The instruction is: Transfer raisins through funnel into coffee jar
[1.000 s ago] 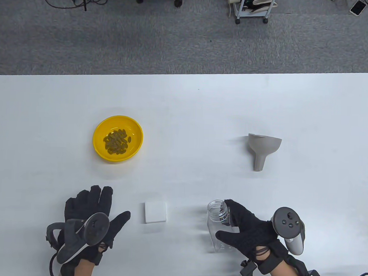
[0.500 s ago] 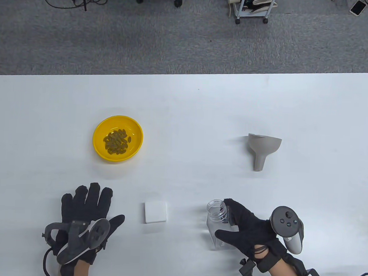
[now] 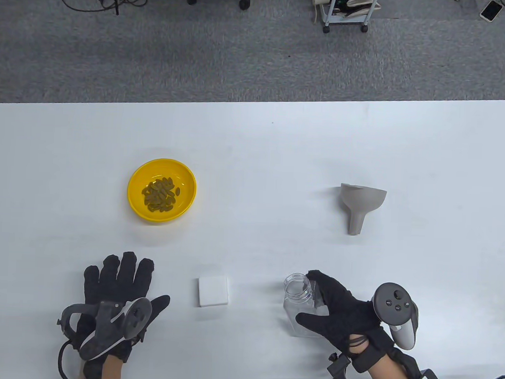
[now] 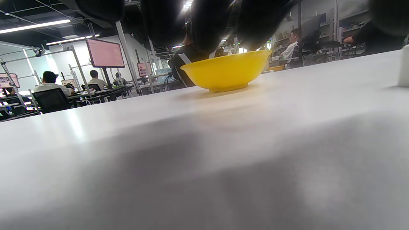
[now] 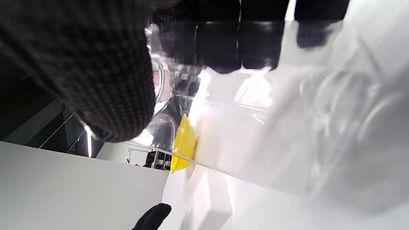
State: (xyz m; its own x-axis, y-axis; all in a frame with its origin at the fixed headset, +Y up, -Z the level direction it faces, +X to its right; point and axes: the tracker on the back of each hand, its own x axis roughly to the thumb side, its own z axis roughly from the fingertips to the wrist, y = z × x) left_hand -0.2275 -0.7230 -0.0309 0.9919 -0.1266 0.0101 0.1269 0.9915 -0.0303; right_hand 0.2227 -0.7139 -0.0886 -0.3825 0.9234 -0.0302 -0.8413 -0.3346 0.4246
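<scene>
Right hand (image 3: 342, 317): wrapped around jar (image 3: 301, 305), thumb across the near face, fingers (image 5: 223, 48) curled over the far side (confirmed through the clear wall in the right wrist view). Tracker on the back of the hand, buttons up.

Left hand (image 3: 116, 288): flat on table (image 3: 254, 147), palm down, fingers spread and extended, holding nothing. Tracker tilted across the back of the hand.

Writing: small printed label on the black box at the right forearm, bottom edge of table view; text too small to read. Pink monitor in the left wrist view; content not legible.

Change since half a second ago: jar slightly shifted in the grip, the dark finger shape previously seen through its neck now less visible. Left hand practically unmoved. Against one second ago: left hand flatter, thumb drawn in closer.

Jar: clear, square-bodied, round open mouth, no lid on, apparently empty. Located near the front edge, right of centre, leaning somewhat towards the far left.

Lid (image 3: 213, 292): white square, flat on the table between the two hands, apart from both.

Bowl (image 3: 161, 190): yellow, beyond the left hand, holding a pile of greenish-brown raisins (image 3: 161, 194).

Funnel (image 3: 360, 205): grey, lying on its side beyond the right hand, spout pointing towards the front edge, well apart from the jar.
</scene>
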